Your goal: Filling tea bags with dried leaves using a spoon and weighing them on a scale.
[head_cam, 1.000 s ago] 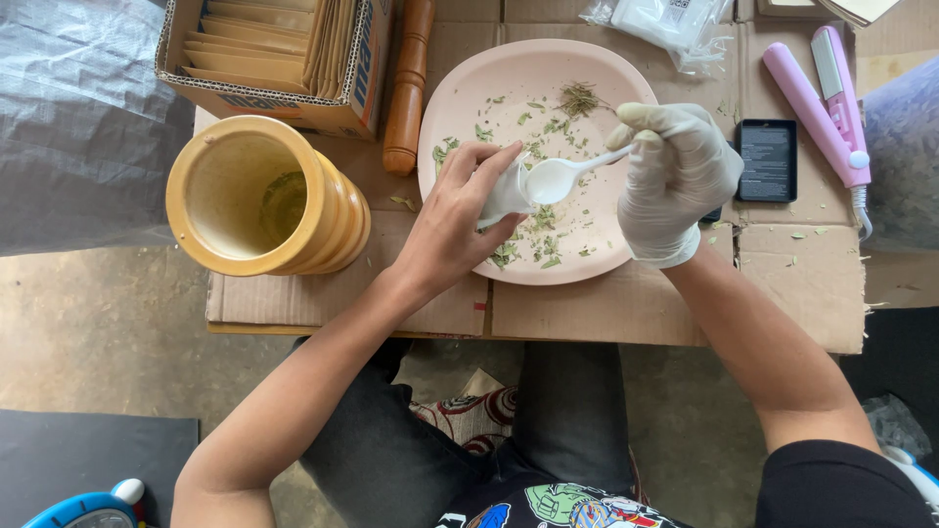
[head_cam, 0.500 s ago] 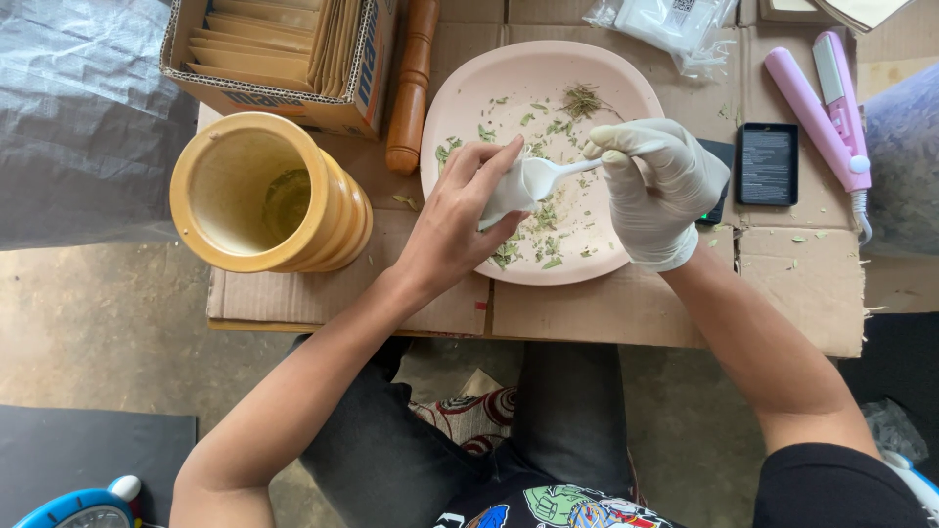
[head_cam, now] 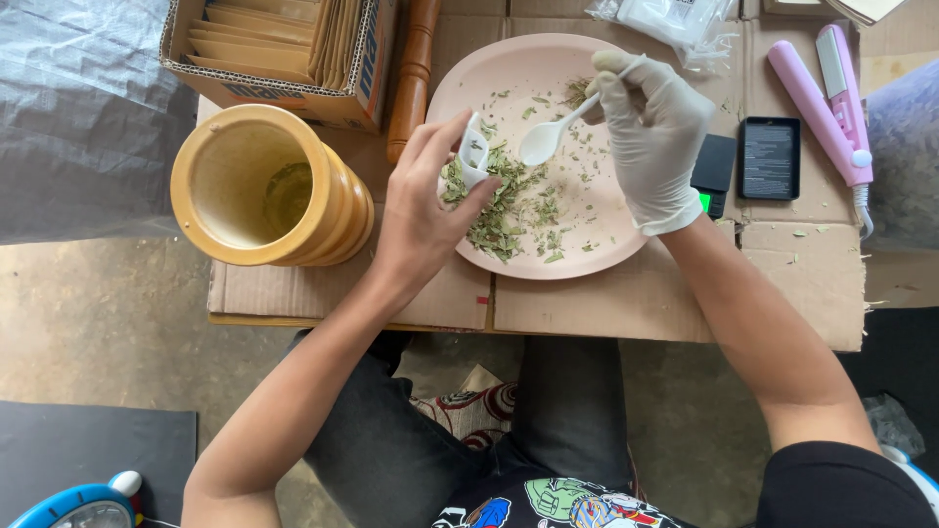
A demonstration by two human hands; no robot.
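The left hand (head_cam: 423, 210) pinches a small white pouch (head_cam: 473, 156) over the pink plate (head_cam: 509, 68). The gloved right hand (head_cam: 650, 127) grips a white spoon (head_cam: 548, 139) (bowl looks empty). Plenty of dried leaves (head_cam: 504, 205) remain unscooped, so filling seems barely begun.

Open brown cardboard box (head_cam: 284, 49) with red-and-white checked edging, 11 o'clock, packed with tan paper sleeves. Clear crinkled plastic bag (head_cam: 675, 22), 1 o'clock. Small black rectangular screen device (head_cam: 769, 158), 2 o'clock, dark.

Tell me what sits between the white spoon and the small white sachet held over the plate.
Nothing visible. The spoon in the gloved right hand is apart from the sachet pinched by the left hand; only dried leaves on the pink plate lie below the gap.
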